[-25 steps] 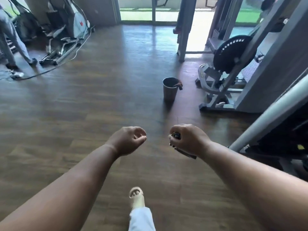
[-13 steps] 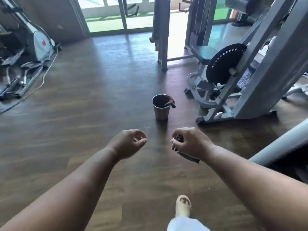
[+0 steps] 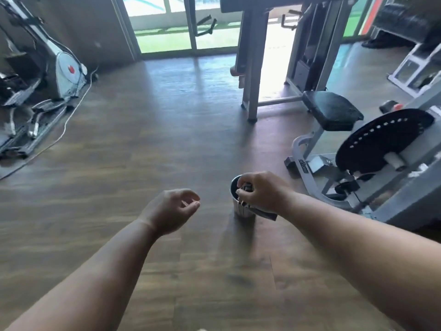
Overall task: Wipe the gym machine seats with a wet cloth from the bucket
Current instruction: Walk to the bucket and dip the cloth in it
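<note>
Now a small dark thing is gripped by the right hand; the bucket sits right behind it. The left hand hangs loosely curled, empty. The cloth isn't seen; it should be fished out and squeezed.

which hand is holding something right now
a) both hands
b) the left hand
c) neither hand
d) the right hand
d: the right hand has its fingers curled round a small dark object, too blurred to identify, and sits in front of the metal bucket, while the left hand hangs with loosely curled fingers and nothing in it.
</note>
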A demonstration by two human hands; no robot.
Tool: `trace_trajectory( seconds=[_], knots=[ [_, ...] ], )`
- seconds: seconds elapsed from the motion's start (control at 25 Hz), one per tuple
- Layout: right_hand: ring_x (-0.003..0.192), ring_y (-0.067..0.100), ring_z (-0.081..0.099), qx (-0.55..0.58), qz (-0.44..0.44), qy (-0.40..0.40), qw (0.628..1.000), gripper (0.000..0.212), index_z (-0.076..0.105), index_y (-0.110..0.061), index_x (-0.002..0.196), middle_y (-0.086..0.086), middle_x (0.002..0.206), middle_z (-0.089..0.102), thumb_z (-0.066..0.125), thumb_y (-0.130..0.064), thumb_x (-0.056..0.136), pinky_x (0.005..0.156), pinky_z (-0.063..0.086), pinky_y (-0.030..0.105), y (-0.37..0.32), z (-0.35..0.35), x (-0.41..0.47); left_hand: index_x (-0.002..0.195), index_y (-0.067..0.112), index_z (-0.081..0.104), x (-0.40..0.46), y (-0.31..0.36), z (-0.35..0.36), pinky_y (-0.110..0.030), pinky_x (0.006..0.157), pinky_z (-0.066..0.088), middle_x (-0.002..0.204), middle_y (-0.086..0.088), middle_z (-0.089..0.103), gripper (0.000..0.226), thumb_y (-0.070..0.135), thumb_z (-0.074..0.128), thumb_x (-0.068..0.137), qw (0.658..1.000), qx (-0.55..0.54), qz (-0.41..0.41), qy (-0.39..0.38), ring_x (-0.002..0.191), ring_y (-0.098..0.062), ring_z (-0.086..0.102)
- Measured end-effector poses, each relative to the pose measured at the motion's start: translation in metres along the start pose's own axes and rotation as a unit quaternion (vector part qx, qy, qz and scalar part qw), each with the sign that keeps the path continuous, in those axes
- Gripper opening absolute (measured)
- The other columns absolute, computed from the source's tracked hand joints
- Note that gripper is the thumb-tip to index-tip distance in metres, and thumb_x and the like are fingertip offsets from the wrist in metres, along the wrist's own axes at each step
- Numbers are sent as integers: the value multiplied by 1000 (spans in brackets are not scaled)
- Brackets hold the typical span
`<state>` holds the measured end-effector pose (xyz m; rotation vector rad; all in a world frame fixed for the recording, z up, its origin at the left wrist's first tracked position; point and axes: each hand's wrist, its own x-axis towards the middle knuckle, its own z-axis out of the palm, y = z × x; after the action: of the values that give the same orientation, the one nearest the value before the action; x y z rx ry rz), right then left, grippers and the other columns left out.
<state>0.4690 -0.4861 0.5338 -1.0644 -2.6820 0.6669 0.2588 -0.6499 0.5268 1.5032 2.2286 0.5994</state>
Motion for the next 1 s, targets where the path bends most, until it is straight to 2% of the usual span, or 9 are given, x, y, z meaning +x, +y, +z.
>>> trace_trajectory(
  seconds=[0.2, 0.32, 0.44, 0.68, 0.84, 0.92, 1.0],
  knots=[
    [85, 21, 65, 13, 18, -2, 1000, 18, 73, -27, 99, 0, 95, 73, 66, -38, 87, 72, 51, 30, 10, 11, 150, 92, 33, 74, 152, -60, -38, -22, 73, 51, 81, 18, 69, 6, 34, 69, 88, 999, 11, 27, -19, 73, 5, 64],
    [81, 16, 64, 54, 90, 22, 994, 16, 74, -26, 95, -3, 92, 74, 67, -38, 86, 70, 48, 27, 25, 16, 228, 92, 33, 74, 253, -83, -60, -20, 71, 48, 82, 18, 69, 6, 31, 69, 89, 997, 12, 53, -46, 73, 5, 64],
    [82, 13, 65, 85, 139, 33, 986, 15, 73, -25, 92, -5, 89, 73, 67, -37, 86, 69, 46, 25, 40, 14, 292, 91, 35, 74, 349, -85, -72, -24, 74, 52, 81, 18, 69, 6, 36, 68, 88, 992, 36, 82, -88, 74, 0, 66],
    [86, 13, 65, 122, 207, 79, 967, 13, 71, -25, 92, -6, 90, 73, 66, -37, 88, 80, 52, 30, 119, -31, 394, 100, 34, 74, 533, -24, -59, -26, 79, 54, 88, 16, 70, 15, 41, 65, 90, 973, 62, 172, -141, 81, -6, 68],
    [87, 15, 63, 120, 240, 89, 959, 6, 67, -31, 88, -8, 87, 68, 66, -36, 89, 73, 46, 27, 194, -71, 457, 102, 35, 73, 640, 21, -32, -27, 80, 54, 89, 17, 69, 18, 44, 63, 91, 963, 56, 204, -167, 81, -5, 67],
    [88, 16, 63, 141, 259, 103, 950, 15, 68, -28, 102, -6, 89, 67, 66, -36, 89, 72, 43, 25, 220, -89, 486, 102, 36, 73, 682, 38, -22, -26, 79, 54, 89, 17, 70, 18, 44, 63, 90, 960, 44, 216, -174, 80, -3, 67],
    [89, 17, 63, 180, 277, 121, 936, 34, 60, -28, 121, -4, 92, 67, 67, -38, 89, 77, 46, 27, 244, -101, 517, 101, 37, 72, 727, 54, -13, -26, 79, 54, 89, 17, 71, 16, 44, 64, 89, 953, 38, 232, -192, 79, -1, 66]
  ],
)
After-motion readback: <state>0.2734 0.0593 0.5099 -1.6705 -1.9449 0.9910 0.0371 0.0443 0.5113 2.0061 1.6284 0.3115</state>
